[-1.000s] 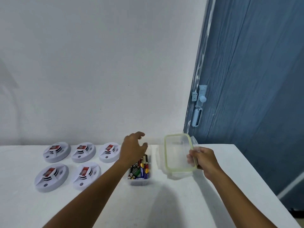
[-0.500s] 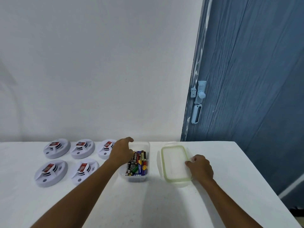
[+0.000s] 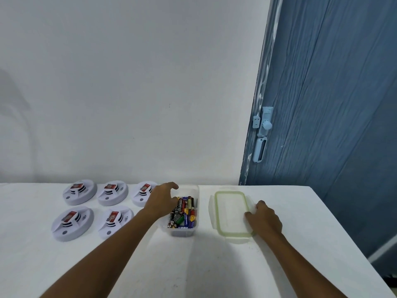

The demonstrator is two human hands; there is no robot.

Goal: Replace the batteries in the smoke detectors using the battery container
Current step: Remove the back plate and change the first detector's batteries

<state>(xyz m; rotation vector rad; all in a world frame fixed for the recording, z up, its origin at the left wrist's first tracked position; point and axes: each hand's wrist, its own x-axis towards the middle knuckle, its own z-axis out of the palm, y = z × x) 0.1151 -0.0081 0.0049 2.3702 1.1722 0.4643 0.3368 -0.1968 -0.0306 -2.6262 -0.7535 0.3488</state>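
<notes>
Several round white smoke detectors (image 3: 72,222) lie in two rows at the table's left, each showing a red battery on top. To their right stands a clear battery container (image 3: 182,232), uncovered, with a pile of mixed batteries (image 3: 183,212) inside. My left hand (image 3: 162,198) grips the container's left rim, fingers curled over its far corner. The container's clear lid (image 3: 231,211), with a green seal, lies flat on the table just right of the container. My right hand (image 3: 263,218) holds the lid's right edge.
The white table (image 3: 193,265) backs onto a white wall. Its right edge runs diagonally close to my right arm. A blue door (image 3: 333,104) with a pale lock (image 3: 263,125) stands behind the table's right corner.
My right hand has lowered the lid from a tilted, lifted position until it lies flat on the table. My left hand has shifted to the container's left rim, uncovering the batteries.
</notes>
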